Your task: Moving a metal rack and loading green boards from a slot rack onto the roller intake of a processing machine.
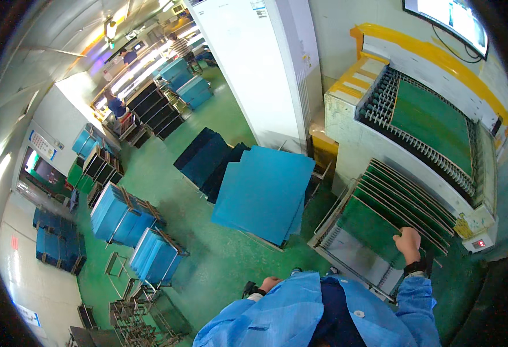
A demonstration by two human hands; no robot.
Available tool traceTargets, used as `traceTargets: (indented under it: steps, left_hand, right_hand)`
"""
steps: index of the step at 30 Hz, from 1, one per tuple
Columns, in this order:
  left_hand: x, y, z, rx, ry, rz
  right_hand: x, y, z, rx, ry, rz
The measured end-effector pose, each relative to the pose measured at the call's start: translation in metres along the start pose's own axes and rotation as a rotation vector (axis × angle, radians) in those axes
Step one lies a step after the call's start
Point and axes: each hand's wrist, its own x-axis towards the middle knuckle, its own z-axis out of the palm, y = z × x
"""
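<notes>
My right hand (pixel 407 243) is closed on the edge of a green panel (pixel 368 221) standing in a slotted metal rack (pixel 330 238). A black band (pixel 414 267) circles that wrist. Behind the held panel, several more green panels (pixel 401 188) lean in a row in the same rack. The rack's near part shows a pale bottom with wire slots. My left hand (pixel 270 283) is low beside my blue jacket, away from the rack; its fingers are mostly hidden. Next to that wrist is a small black object (pixel 249 289) whose kind I cannot make out.
Right of centre stands a roller conveyor machine (pixel 369 113) carrying a green panel (pixel 430 121). Large blue sheets (pixel 262 194) lean on a cart ahead. Racks of blue sheets (pixel 124 217) stand at left, near bare metal frames (pixel 141 318). A tall white cabinet (pixel 248 63) rises beyond.
</notes>
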Motion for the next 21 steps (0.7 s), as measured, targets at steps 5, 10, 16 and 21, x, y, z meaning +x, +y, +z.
traceTargets:
  steps: [5, 10, 16, 21]
  left_hand:
    - [-0.003, 0.007, 0.001, 0.013, -0.008, -0.018]
    - [0.003, -0.010, 0.008, -0.019, -0.028, -0.038]
    - [-0.005, 0.003, 0.005, 0.025, -0.068, -0.067]
    - [-0.007, -0.006, 0.009, 0.009, -0.053, -0.079]
  right_hand:
    - [-0.001, 0.010, 0.010, 0.058, 0.081, -0.037]
    - [-0.002, 0.005, 0.004, 0.069, 0.059, -0.083]
    - [0.001, 0.012, 0.014, 0.035, 0.102, -0.102]
    - [-0.004, 0.003, -0.003, 0.080, 0.006, -0.061]
